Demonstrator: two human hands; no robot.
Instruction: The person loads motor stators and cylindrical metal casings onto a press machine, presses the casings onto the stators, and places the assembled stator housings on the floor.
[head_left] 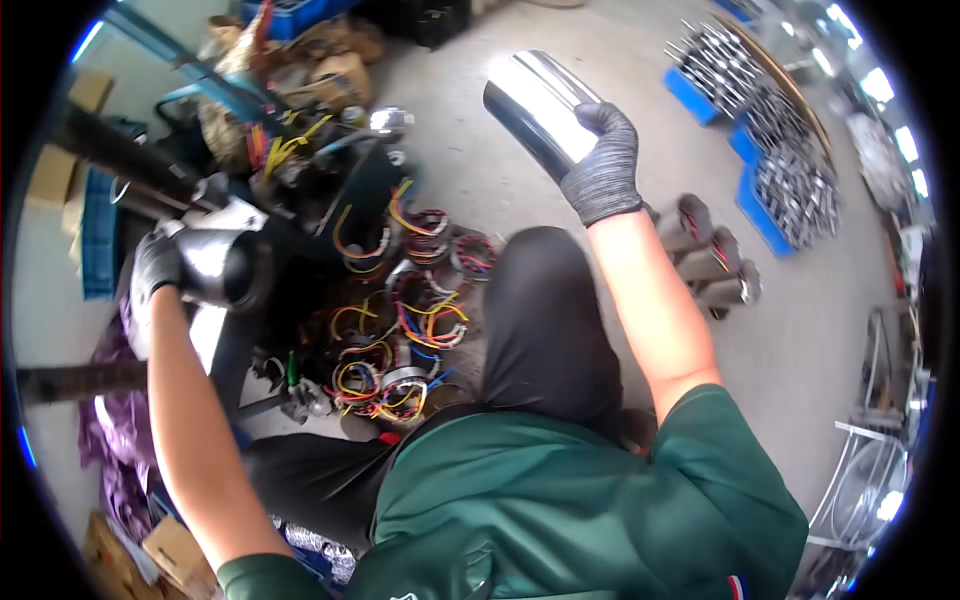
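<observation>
Green shirt point(520, 490) closest of all, and out beyond it the gloved right hand point(604, 165) has a shiny metal cylinder point(530, 100) clamped, thumb along its side, the tube slanting up and left from those fingers! Across to the left, the gloved left hand point(158, 262) touches the left end of a grey cylinder point(205, 262); whether those fingers grip it, one cannot tell. Wired rings point(408, 285) crowd between both hands' fingers; blue trays point(763, 222) of rods sit right of the right fingers.
</observation>
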